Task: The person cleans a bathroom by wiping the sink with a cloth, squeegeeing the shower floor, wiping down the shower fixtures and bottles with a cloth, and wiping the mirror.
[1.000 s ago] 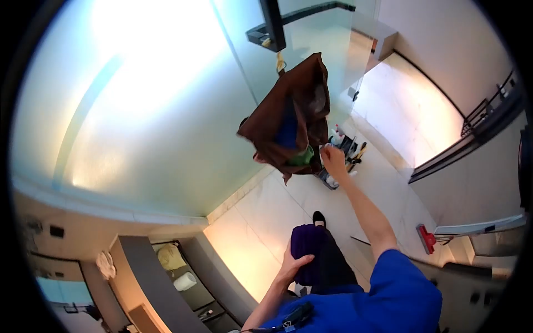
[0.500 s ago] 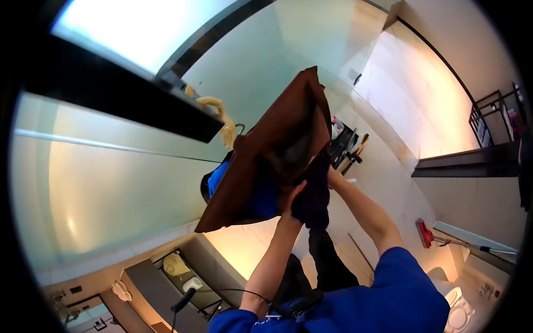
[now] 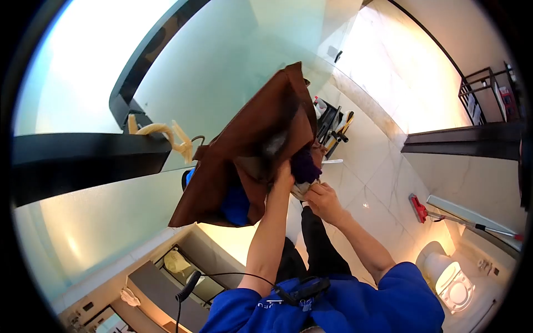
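A brown bag (image 3: 255, 116) hangs from a black handle bar by a yellowish tie (image 3: 161, 132), its mouth open, with blue cloth (image 3: 235, 205) inside. A dark purple cloth (image 3: 305, 166) is at the bag's right side. My left hand (image 3: 284, 173) is against the purple cloth at the bag's edge, its fingers mostly hidden. My right hand (image 3: 323, 200), just below the purple cloth, has its fingers closed on a whitish cloth-like piece (image 3: 301, 191).
A caddy of bottles and tools (image 3: 332, 125) stands on the floor behind the bag. A red-headed squeegee (image 3: 417, 208) leans at the right, near a toilet (image 3: 456, 287). Frosted glass (image 3: 194, 72) borders the left; shelves (image 3: 191, 272) are lower left.
The purple cloth has moved from low near my body up to the bag's side. My right hand has shifted down and now pinches a whitish piece. The view has moved closer to the bag.
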